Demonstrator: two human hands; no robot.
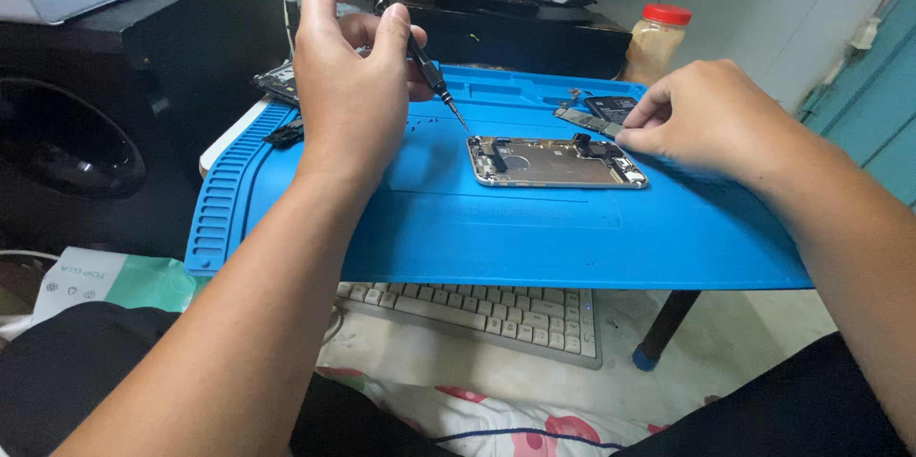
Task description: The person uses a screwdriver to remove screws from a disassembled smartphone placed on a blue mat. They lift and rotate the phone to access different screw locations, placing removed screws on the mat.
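— Nearest to us lies a pale keyboard [496, 312], partly tucked under the front edge of a blue work mat [534, 228]. What are our hands doing above it?

— Our left hand [348, 85] pinches a slim black screwdriver [415, 51], its tip slanting down and to the right. The opened phone shell [556, 162] lies in the middle of the mat, long axis left to right, just beyond and below that tip.

— And the right?

— Our right hand [701, 114] rests by the shell's right end, fingertips curled onto a small dark part [609, 110] there; we cannot tell whether they grip it. The screwdriver's tip is near the shell's left end.
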